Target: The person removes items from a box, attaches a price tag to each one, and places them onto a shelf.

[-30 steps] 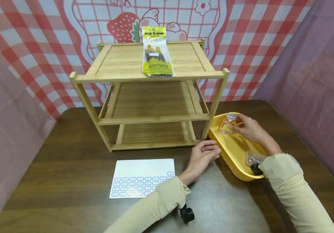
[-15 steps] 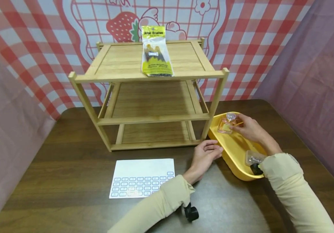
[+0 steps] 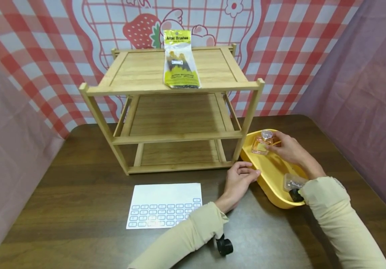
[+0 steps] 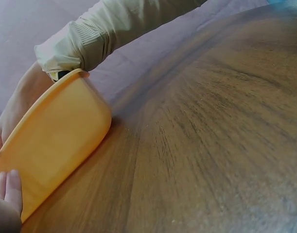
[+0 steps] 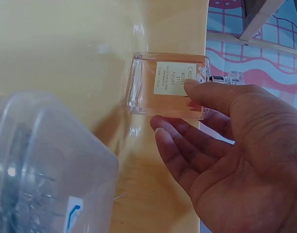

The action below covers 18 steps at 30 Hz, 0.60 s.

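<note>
My right hand [image 3: 290, 149] pinches a square glass perfume bottle [image 3: 259, 147] of pink liquid, which stands upright at the far end of the yellow tray [image 3: 273, 172]. In the right wrist view the thumb presses near the cream label of the perfume bottle [image 5: 175, 103], with the fingers at its other side. Its clear stopper shows above the hand. My left hand [image 3: 238, 183] is at the tray's near left side, fingertips against or very close to the outer wall. The left wrist view shows those fingers [image 4: 13, 187] fairly straight beside the tray.
A clear plastic box [image 3: 293, 182] of small pieces sits at the tray's near end. A three-tier wooden rack [image 3: 176, 139] stands left of the tray, with a packet of artist brushes [image 3: 181, 67] on top. A sheet of blue-framed labels [image 3: 164, 196] lies in front.
My left hand has shifted slightly right, up to the tray's side. The right hand and the perfume bottle stay put.
</note>
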Available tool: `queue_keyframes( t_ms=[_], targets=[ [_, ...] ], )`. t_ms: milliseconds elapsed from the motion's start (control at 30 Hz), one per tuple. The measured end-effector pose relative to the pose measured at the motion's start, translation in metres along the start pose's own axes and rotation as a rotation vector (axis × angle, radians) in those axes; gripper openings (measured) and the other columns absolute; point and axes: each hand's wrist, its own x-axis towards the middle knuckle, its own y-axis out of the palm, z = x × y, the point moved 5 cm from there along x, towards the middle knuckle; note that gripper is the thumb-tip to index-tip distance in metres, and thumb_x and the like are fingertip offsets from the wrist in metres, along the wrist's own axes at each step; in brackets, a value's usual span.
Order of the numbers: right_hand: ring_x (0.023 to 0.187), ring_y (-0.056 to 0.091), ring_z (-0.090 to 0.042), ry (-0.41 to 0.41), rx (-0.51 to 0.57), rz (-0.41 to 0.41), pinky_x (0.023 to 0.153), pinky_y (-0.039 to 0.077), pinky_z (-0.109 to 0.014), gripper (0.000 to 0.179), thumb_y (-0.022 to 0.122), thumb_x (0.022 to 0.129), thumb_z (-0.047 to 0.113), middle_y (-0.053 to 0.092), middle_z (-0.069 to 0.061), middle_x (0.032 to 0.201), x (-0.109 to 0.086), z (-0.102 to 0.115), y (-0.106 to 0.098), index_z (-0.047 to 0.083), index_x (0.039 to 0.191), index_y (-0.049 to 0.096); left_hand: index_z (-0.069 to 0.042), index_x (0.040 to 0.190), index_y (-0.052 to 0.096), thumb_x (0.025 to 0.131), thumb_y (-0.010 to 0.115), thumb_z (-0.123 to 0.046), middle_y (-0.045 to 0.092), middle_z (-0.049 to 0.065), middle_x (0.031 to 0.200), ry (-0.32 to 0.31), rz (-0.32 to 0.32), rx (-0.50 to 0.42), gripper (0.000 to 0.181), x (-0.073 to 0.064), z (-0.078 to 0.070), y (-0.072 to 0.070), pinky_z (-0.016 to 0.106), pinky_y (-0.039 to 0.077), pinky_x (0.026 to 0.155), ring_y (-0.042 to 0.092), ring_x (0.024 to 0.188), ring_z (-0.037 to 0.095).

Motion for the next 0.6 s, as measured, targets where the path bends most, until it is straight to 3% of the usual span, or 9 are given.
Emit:
queue_keyframes(
  t_ms=[133, 600],
  targets=[
    [0.112, 0.058, -0.052, -0.002, -0.005, -0.003, 0.091, 0.052, -0.060, 0.041, 0.063, 0.103, 0.009, 0.060, -0.039, 0.119, 0.0001, -0.0004, -0.0003, -0.016, 0.131, 0.048, 0.005, 0.111, 0.062, 0.089, 0.075, 0.005, 0.067, 0.005, 0.086, 0.004, -0.011, 0.016, 0.025, 0.0003, 0.0022, 0.0011, 0.039, 0.061, 0.081, 0.062, 0.070, 0.007],
    [0.109, 0.059, -0.050, 0.005, -0.023, 0.003, 0.087, 0.053, -0.056, 0.041, 0.064, 0.102, 0.009, 0.059, -0.038, 0.119, 0.0015, -0.0013, 0.0007, -0.016, 0.130, 0.048, 0.003, 0.108, 0.062, 0.089, 0.076, 0.004, 0.066, 0.002, 0.084, 0.011, -0.016, 0.055, 0.024, 0.0005, 0.0027, 0.0012, 0.040, 0.061, 0.080, 0.061, 0.071, 0.007]
  ],
)
